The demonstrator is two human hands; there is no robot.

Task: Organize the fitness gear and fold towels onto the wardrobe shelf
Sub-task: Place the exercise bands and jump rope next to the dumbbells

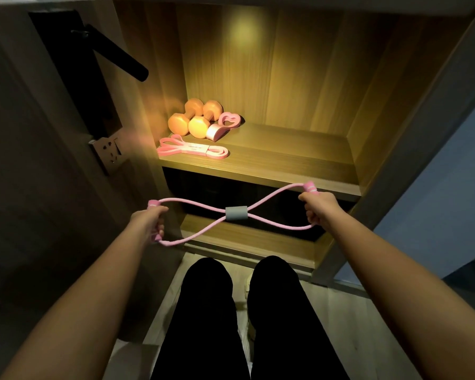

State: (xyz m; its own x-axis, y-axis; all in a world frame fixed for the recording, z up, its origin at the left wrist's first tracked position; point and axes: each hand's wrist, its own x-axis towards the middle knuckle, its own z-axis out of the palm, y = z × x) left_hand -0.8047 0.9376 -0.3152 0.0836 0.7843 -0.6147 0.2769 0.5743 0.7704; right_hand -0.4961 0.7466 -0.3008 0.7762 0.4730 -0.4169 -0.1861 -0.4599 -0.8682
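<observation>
A person's legs in black trousers (pixel 203 311) are filling the bottom of the view, with a pale shoe (pixel 249 283) showing between them. Just beyond, both bare arms are reaching forward. The left hand (pixel 151 220) is clenching around one pink foam end of a figure-eight resistance band (pixel 235 213), and the right hand (pixel 320 212) is wrapping its fingers around the other end – the thin pink loops are stretching level between them, grey where they cross. The band is hanging in the air in front of the wardrobe's dark lower compartment, below the front edge of the lit shelf (pixel 285 160) and touching neither.

Near that shelf's front left corner a flat pink band with a label (pixel 192 150) is lying. Behind it, toward the rear left corner, two orange dumbbells (pixel 195 119) are sitting side by side, with a pink heart-shaped piece (pixel 228 122) leaning against their right side. On the dim wall to the left, a socket plate (pixel 109 152) and a black door handle (pixel 115 53) are showing.
</observation>
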